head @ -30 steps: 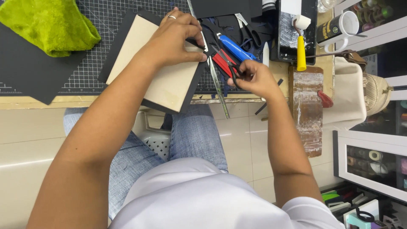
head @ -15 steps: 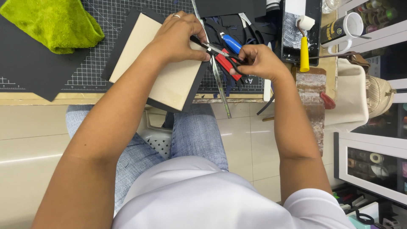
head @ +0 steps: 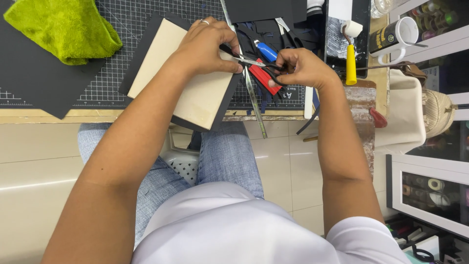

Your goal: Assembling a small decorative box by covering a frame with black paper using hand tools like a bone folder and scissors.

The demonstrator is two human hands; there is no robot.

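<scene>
Work surface: dark gridded cutting mat (head: 105, 83) on a bench edge, pale tiled floor below.

Left hand (head: 207, 46): fingers curled, pressing flat on a cream board (head: 188, 88) backed with black sheet, overhanging the bench edge.

Right hand (head: 303, 68): closed through the black handles of small scissors (head: 254, 62); steel blades point left, tips at the left fingertips, by the board's right edge.

Nearby: long steel ruler (head: 251, 93), red-handled (head: 264, 77) and blue-handled (head: 267, 51) tools under the scissors, fuzzy green cloth (head: 61, 29) upper left, yellow-handled roller (head: 351, 61) right.
</scene>
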